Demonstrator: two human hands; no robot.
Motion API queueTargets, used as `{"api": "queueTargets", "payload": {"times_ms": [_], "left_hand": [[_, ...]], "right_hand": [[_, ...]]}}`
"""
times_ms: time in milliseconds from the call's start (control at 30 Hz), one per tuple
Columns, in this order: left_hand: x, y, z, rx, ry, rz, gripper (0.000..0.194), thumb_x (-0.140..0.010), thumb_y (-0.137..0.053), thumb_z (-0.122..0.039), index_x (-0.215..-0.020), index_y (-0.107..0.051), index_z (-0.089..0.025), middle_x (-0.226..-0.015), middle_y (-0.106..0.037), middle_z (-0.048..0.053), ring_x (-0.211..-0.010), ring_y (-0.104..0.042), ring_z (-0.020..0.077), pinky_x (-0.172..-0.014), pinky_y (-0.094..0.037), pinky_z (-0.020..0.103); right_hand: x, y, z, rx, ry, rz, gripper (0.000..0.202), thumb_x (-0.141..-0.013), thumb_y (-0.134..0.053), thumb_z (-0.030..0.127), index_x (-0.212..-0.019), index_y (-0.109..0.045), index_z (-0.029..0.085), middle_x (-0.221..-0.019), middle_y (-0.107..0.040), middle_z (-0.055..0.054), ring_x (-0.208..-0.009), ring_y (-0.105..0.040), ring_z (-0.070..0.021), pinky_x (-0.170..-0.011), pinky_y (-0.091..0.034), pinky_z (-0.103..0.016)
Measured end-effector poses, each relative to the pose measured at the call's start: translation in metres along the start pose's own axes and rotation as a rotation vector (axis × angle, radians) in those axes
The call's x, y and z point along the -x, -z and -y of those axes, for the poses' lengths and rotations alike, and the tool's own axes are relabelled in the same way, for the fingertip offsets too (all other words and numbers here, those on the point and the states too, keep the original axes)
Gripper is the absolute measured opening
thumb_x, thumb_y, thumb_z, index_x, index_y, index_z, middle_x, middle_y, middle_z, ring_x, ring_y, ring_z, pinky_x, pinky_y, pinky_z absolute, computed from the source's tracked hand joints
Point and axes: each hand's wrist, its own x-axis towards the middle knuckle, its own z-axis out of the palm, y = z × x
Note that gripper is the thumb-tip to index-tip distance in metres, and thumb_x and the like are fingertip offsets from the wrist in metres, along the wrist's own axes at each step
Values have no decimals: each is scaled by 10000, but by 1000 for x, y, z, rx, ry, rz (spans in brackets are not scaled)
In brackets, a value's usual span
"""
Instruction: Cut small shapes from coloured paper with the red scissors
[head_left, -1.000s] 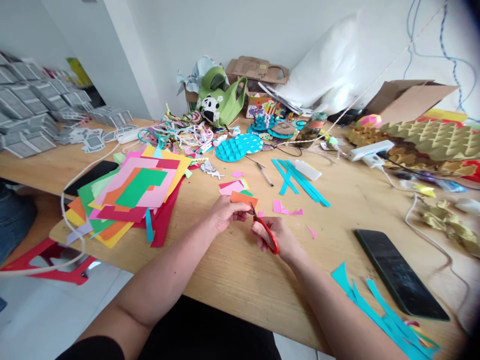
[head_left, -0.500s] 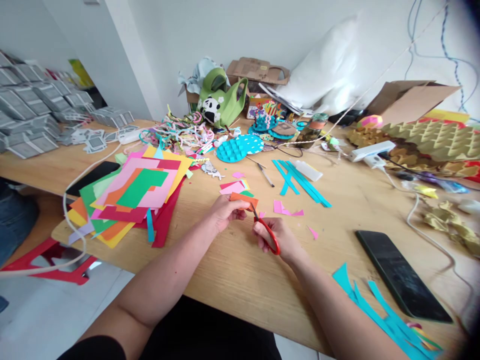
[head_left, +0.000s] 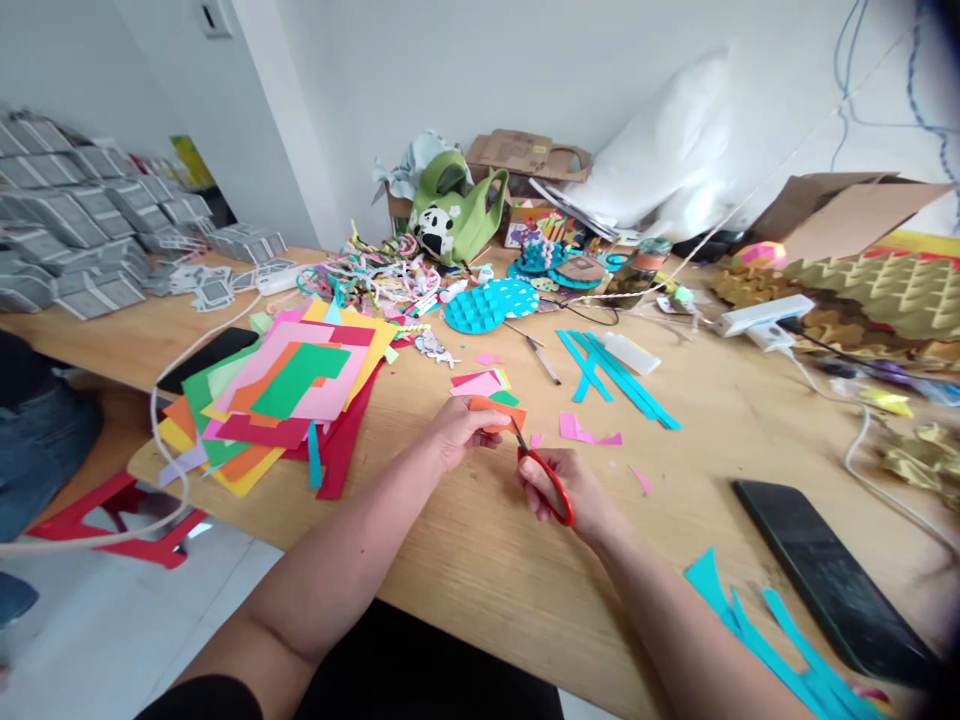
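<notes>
Between the fingers of my left hand (head_left: 466, 432) is a small piece of orange paper (head_left: 491, 410), held just above the table. My right hand (head_left: 566, 490) grips a pair of scissors with red handles (head_left: 556, 488). Their dark blades meet the right edge of the orange paper. Right behind it lie small pink, red and green paper pieces (head_left: 480, 384). Pink scraps (head_left: 581, 428) are scattered to the right of the blades. A pile of coloured paper sheets (head_left: 330, 385) rests to the left of my left hand.
Blue paper strips (head_left: 626, 375) and a pen (head_left: 543, 360) lie beyond my hands. On the right are a black phone (head_left: 832, 575) and more blue strips (head_left: 709, 578). A green panda bag (head_left: 457, 215) stands at the back. Another person's leg (head_left: 56, 435) shows at far left.
The whole view has shifted, so the table's things appear slightly further right and lower. Both hands keep their hold on the orange paper and the scissors, with the blades still at the paper's edge.
</notes>
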Motion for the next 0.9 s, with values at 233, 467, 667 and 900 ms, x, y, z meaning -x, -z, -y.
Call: {"api": "queueTargets", "payload": {"times_ms": [233,467,667,900], "left_hand": [[3,0,-3,-58,19,17,231,-531,-763,-194,-715,-649,-111,-656,-599,2,-497,-509,65,-531,-421,237],[-2,5,-2,-93,7,44,275,-531,-776,-241,-739,-658,-104,-659,-597,9,-521,-497,72,-518,-409,231],[0,4,-3,-94,27,20,274,-507,-792,-228,-709,-653,-107,-643,-586,0,-526,-500,74,-539,-419,242],[2,4,-7,-101,31,48,277,-506,-802,-236,-685,-635,-105,-624,-572,-3,-523,-507,76,-527,-406,234]], "right_hand": [[-2,0,-2,10,17,18,525,-677,-622,666,-599,-520,157,-427,-553,-5,-321,-462,-86,-341,-264,-179],[1,0,2,22,0,4,534,-665,-626,669,-534,-498,168,-411,-534,-3,-325,-462,-87,-339,-273,-185],[1,-1,2,17,-3,-6,518,-676,-634,649,-523,-480,179,-401,-529,2,-316,-449,-84,-330,-257,-188],[3,-1,7,10,-23,-17,518,-653,-655,648,-521,-475,180,-390,-523,9,-316,-452,-85,-330,-265,-184]]}}
